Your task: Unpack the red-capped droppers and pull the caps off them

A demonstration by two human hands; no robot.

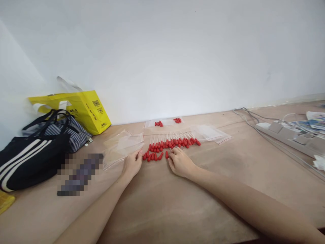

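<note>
Droppers with red rubber bulbs [167,143] and thin clear stems lie in a row across the middle of the table, bulbs toward me. A shorter line of red bulbs [152,157] is in front of them. My left hand [132,165] rests at the left end of this line, thumb and fingers closed together; whatever is between them is too small to make out. At the right end, my right hand [181,162] has its fingers curled down beside a single red bulb [167,155]. Its fingertips are partly hidden, and I cannot make out what they hold.
Clear zip bags lie at left [129,142] and right [212,133]. Behind the row, another clear bag [167,122] has red bulbs on it. A black bag [35,162], yellow bag [93,108] and blurred dark object [81,174] stand left; a power strip [289,135] with cables lies right.
</note>
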